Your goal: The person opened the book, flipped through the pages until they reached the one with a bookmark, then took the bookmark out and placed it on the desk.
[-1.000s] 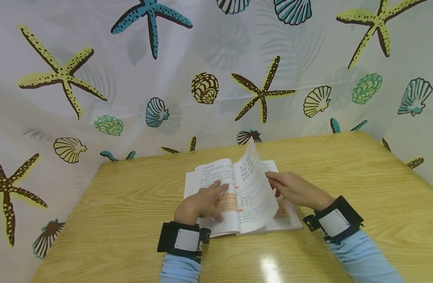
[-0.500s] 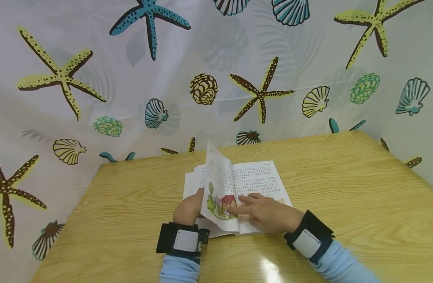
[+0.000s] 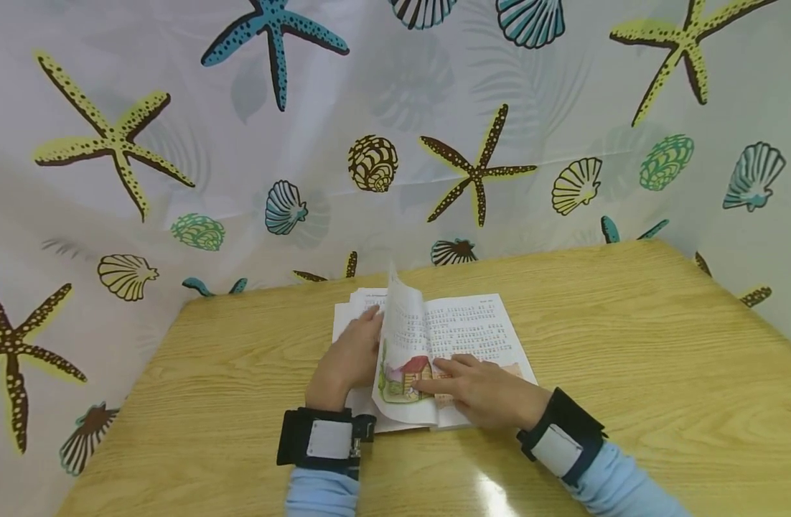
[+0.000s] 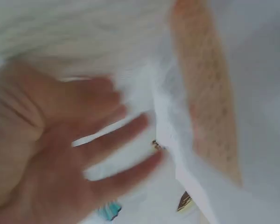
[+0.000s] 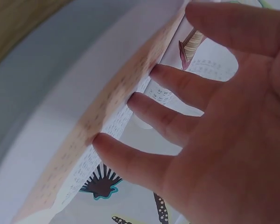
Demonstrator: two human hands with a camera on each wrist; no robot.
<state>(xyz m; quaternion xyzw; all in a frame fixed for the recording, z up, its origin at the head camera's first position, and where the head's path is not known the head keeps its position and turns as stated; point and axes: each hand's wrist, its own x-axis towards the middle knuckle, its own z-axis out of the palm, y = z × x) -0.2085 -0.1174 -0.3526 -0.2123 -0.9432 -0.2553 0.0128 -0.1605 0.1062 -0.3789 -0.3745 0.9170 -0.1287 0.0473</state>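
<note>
An open book [image 3: 469,316] with printed text lies on the table. One of its pages [image 3: 405,323] stands half raised near the spine, curving to the left, with a coloured house picture [image 3: 416,373] at its lower part. My left hand [image 3: 347,359] is on the left side of the book, its fingertips partly hidden behind that page. In the left wrist view the fingers [image 4: 121,135] look blurred, spread and hold nothing. My right hand [image 3: 492,391] rests near the spine, fingers extended, index finger on the house picture. The right wrist view shows fingertips [image 5: 100,139] touching the paper.
The wooden table [image 3: 240,373] extends around the book on both sides. Behind it hangs a white cloth [image 3: 344,93] printed with starfish and shells. Each wrist wears a black strap [image 3: 563,436] with a white plate.
The page has swung from the right side over to the left. My right hand has moved left onto the book. My left hand has slid from on top of the pages to behind the raised page.
</note>
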